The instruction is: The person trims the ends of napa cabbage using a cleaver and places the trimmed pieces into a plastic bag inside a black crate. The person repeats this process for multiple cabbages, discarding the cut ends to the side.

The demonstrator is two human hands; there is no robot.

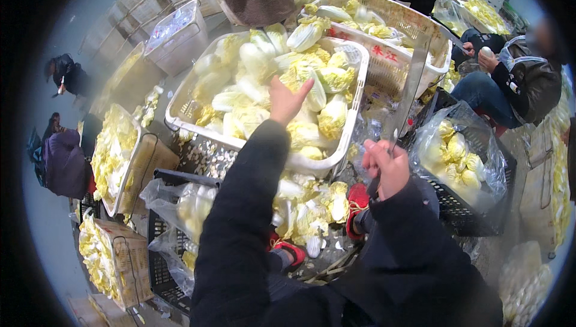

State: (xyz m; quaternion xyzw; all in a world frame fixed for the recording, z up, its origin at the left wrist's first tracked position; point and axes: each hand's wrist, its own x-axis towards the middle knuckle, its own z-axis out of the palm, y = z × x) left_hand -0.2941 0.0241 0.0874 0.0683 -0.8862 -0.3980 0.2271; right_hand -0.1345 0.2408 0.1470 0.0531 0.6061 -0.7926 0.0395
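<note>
My left hand (288, 102) reaches over a large white plastic crate (360, 97) heaped with napa cabbages. Thumb and fingers are spread, and no cabbage is in its grasp. Just beyond the fingers lies a pale green-and-yellow napa cabbage (316, 90); whether they touch it I cannot tell. My right hand (389, 165) grips a long-bladed knife (414, 75) to the right of the crate, its blade pointing up and away from me; the fist hides the handle. Loose cabbage leaves (306, 214) lie on the floor between my red shoes (357, 203).
At right, a black crate (490, 219) holds a clear plastic bag (488, 147) of trimmed cabbages. Another black crate (168, 255) with bags stands left. Leaf-filled crates (153, 160) line the far left. A seated co-worker (517, 79) holds a knife and a pale object.
</note>
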